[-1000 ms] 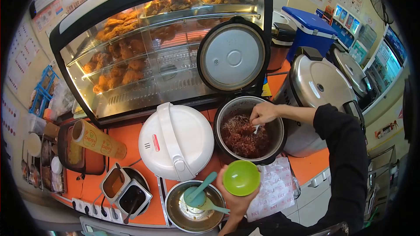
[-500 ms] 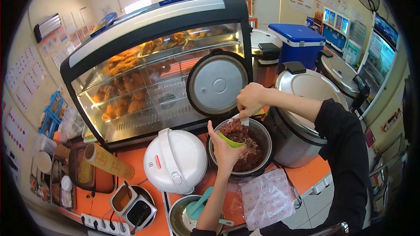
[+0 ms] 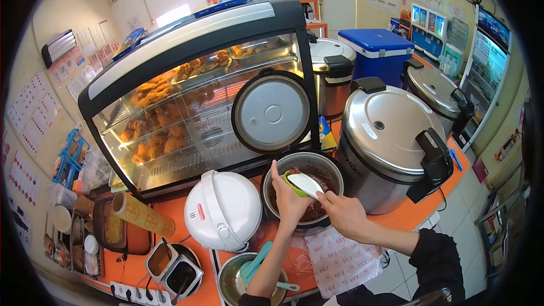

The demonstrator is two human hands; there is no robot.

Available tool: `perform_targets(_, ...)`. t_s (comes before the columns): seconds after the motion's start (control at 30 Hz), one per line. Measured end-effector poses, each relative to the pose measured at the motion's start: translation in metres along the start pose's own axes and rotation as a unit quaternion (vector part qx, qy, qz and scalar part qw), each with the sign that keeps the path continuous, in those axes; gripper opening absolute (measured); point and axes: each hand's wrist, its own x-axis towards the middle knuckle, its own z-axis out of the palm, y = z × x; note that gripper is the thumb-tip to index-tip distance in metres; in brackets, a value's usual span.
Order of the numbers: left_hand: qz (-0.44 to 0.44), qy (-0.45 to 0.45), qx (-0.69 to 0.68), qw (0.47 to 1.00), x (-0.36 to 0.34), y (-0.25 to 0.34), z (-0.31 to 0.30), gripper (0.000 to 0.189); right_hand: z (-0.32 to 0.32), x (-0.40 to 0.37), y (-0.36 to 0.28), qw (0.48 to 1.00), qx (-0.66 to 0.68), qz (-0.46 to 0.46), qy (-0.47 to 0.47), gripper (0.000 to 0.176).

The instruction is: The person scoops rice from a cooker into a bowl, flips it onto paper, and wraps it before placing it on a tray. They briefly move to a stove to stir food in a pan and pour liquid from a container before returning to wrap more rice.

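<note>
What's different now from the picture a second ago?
The left hand has carried the small lime-green bowl forward, over the open metal-lined cooker. The right hand has risen from the cooker's reddish-brown rice, bringing the flat white paddle across the bowl's top. Neither let go. The round white closed cooker stayed put.

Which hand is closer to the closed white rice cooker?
Left. The left hand is just to the right of the white rice cooker; the right hand is farther right.

Orange counter point(image 3: 177, 204) bearing | display case point(image 3: 195, 102) | white cooker point(image 3: 223, 212) | silver cooker point(image 3: 371, 164) | steel bowl point(image 3: 228, 286)
</note>
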Motion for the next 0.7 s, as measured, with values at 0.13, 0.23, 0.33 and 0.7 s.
perform_targets(0.13,-0.007,-0.033,-0.143,0.989,-0.006,-0.024,-0.007,0.124,-0.045,0.001,0.013,0.997,0.066,0.048,-0.005,0.029)
perform_targets(0.23,0.001,-0.023,-0.121,0.992,-0.006,-0.014,-0.015,0.123,-0.033,0.017,0.010,0.991,0.087,0.080,0.064,0.028)
perform_targets(0.33,0.011,0.020,-0.112,0.993,-0.011,-0.013,-0.020,0.118,-0.008,0.018,-0.005,0.998,0.038,0.055,-0.017,0.025)
perform_targets(0.7,-0.112,-0.002,-0.228,0.967,-0.156,-0.022,-0.034,0.109,0.109,0.175,0.044,0.958,-0.148,-0.151,-0.193,0.029)
